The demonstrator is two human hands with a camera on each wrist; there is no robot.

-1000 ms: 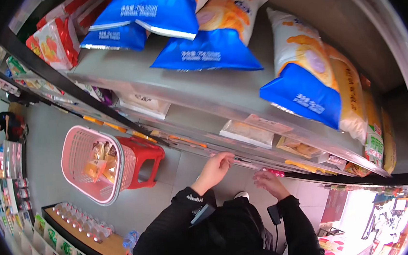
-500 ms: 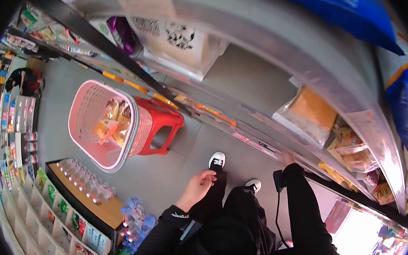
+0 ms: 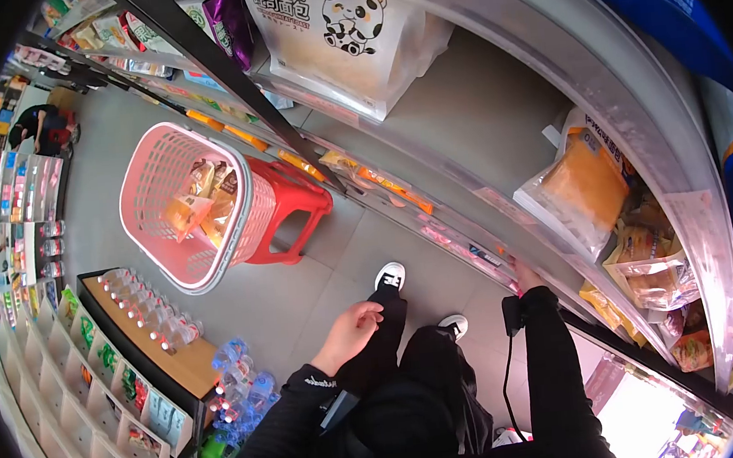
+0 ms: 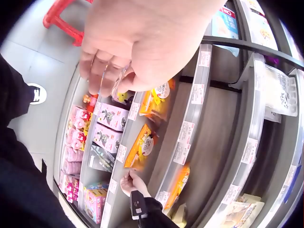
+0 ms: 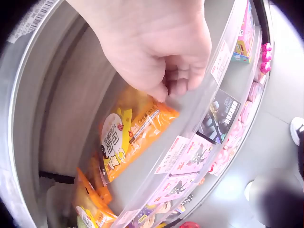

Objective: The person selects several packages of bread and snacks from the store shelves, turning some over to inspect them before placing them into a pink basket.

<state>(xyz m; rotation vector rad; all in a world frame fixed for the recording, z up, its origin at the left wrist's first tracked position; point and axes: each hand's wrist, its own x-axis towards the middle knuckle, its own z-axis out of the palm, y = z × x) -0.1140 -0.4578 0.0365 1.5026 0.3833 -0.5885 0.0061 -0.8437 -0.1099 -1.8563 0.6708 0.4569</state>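
My right hand reaches into a lower shelf, its thumb and curled fingers pinching the edge of an orange bread bag. That bag lies on the shelf behind the price-tag strip; the fingertips' grip is partly hidden by the hand. In the left wrist view the right hand is at the near end of the same bag. My left hand hangs in front of the shelves, its fingers loosely curled with nothing in them. A second orange bag lies farther along that shelf.
A pink basket with several packaged breads stands on a red stool. Boxed goods fill the shelf below. Above are a panda-print toast bag and other breads. Bottles stand behind on the left.
The head view has tilted down from the blue-and-white bags above. My right hand has gone down into the lower shelf; my left hand has moved slightly left and down.
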